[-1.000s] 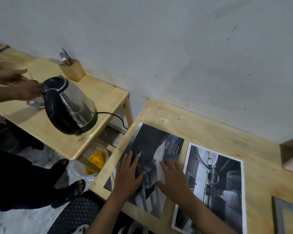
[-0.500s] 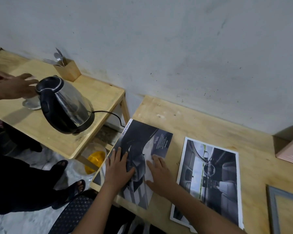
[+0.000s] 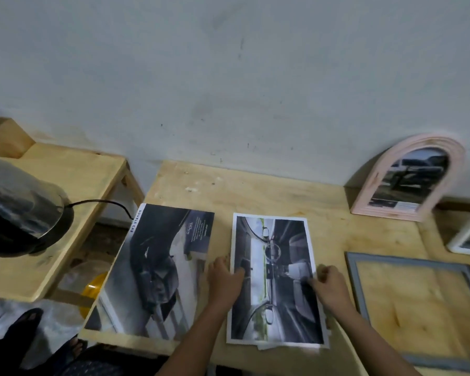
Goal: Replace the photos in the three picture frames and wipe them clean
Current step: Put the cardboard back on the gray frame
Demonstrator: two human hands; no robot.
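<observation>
Glossy photo (image 3: 277, 280) pinched between left hand (image 3: 224, 278) and right hand (image 3: 330, 287)

Car-interior print (image 3: 276, 280) flat on table, exterior print (image 3: 158, 267) left, empty grey frame (image 3: 418, 308) right, pink arched frame (image 3: 410, 180) leaning upright

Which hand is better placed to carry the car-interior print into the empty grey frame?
Right, probably. The right hand grips the white-bordered car-interior print on its edge facing the empty grey rectangular frame; the left hand holds the far edge.

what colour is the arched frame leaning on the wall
Pale pink; the arched frame shows best in the head view.
</observation>
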